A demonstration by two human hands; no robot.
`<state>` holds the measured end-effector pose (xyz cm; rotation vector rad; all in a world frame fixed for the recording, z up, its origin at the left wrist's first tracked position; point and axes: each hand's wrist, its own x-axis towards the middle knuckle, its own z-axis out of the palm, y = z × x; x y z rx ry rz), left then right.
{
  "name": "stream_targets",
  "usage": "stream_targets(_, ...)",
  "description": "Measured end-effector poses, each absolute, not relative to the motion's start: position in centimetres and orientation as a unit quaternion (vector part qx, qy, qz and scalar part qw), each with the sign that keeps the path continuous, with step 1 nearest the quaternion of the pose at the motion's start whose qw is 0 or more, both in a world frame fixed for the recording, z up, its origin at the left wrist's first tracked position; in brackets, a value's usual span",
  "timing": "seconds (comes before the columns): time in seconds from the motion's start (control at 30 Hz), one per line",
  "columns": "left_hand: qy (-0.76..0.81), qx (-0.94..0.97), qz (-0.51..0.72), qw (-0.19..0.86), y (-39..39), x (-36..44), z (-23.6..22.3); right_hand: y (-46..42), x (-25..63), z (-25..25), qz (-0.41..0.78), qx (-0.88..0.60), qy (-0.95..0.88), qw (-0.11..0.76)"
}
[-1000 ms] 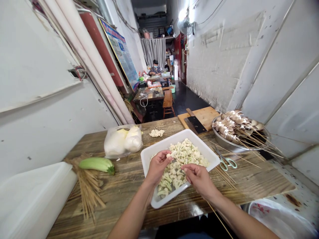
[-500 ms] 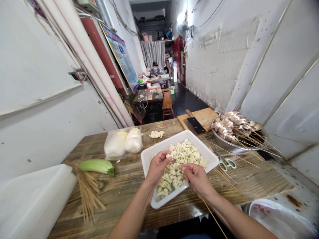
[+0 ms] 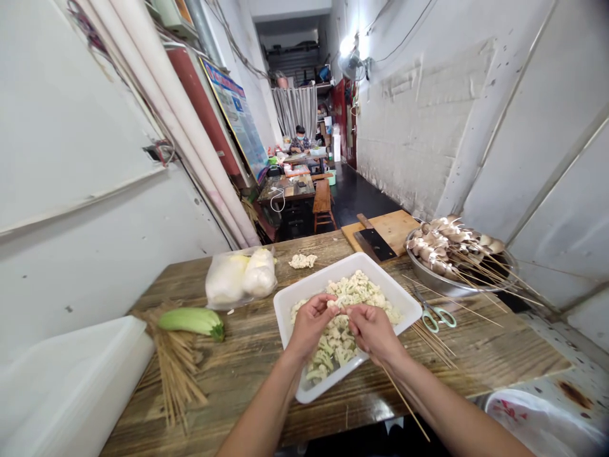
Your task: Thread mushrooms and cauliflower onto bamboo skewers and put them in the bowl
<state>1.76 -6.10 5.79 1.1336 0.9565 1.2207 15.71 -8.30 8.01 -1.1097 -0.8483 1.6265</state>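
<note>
Over a white tray (image 3: 404, 303) of cauliflower florets (image 3: 361, 289), my two hands meet. My left hand (image 3: 311, 324) pinches a cauliflower floret (image 3: 333, 304) at its fingertips. My right hand (image 3: 373, 331) is closed on a thin bamboo skewer (image 3: 404, 401) whose tail runs back under my forearm toward the table's front edge. The skewer's tip is hidden where the fingers of both hands come together at the floret.
A bundle of bare skewers (image 3: 174, 374) and a green gourd (image 3: 193, 319) lie at left, beside a bag of white vegetables (image 3: 242, 276). Scissors (image 3: 432, 312), a metal bowl of skewered mushrooms (image 3: 451, 251) and a cutting board with cleaver (image 3: 380, 233) sit at right. A person sits far down the corridor (image 3: 299, 139).
My hands have closed together: the right hand moved up and left to the floret in the left hand, so the length of skewer seen between them earlier is now covered.
</note>
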Motion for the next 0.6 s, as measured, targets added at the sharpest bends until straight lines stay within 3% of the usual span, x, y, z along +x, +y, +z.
stream_targets(0.4, 0.446, 0.555, 0.496, 0.497, -5.8, 1.8, 5.6, -7.2, 16.4, 6.1, 0.606, -0.473, -0.454, 0.449)
stream_targets(0.6, 0.437, 0.558, 0.489, 0.509, -5.9, 2.1, 5.6, -6.8, 16.3, 6.2, 0.576, -0.481, -0.481, 0.454)
